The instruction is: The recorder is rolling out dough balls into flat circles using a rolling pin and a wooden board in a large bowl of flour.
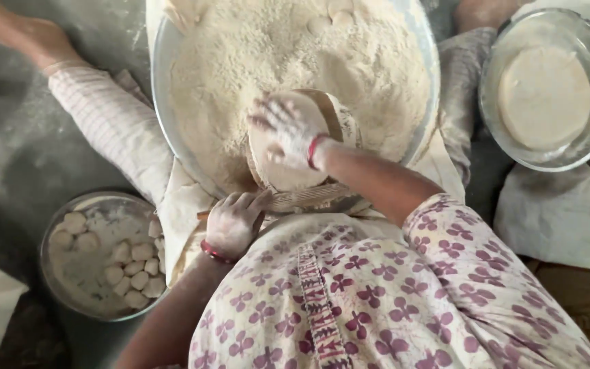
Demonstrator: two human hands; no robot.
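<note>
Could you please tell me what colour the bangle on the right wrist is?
Red: the bangle sits just behind the flour-dusted right hand, seen best in the head view.

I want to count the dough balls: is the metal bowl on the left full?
No. The metal bowl is partly filled: dough balls line its edges, bare floured bottom between.
</note>
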